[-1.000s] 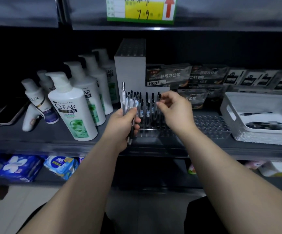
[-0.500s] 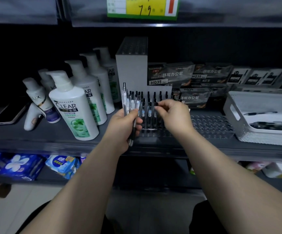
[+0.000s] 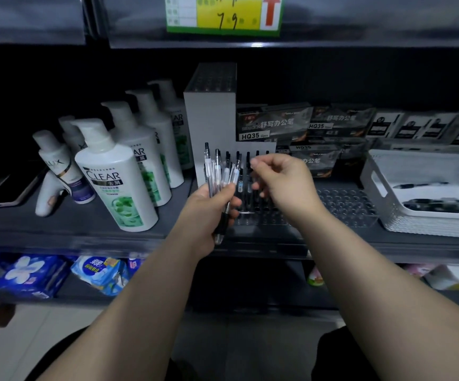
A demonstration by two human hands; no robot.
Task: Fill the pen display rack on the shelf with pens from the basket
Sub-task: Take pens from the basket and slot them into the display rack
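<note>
The filling is under way. The left hand (image 3: 209, 207) grips a bundle of pens (image 3: 218, 174) at the rack's (image 3: 343, 200) left end. The right hand (image 3: 286, 182) hovers over the rack's filled rows with its fingers curled; whether they pinch a pen cannot be told. The next move likely calls for seating one pen upright in an empty hole. The basket (image 3: 374, 185) sits right of the rack.

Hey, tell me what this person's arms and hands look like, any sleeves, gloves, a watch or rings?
Both arms are bare as far as the frame shows: no sleeve on the left forearm or right forearm. The left hand and right hand wear no gloves; no watch, bracelet or ring shows, though the light is dim.
</note>
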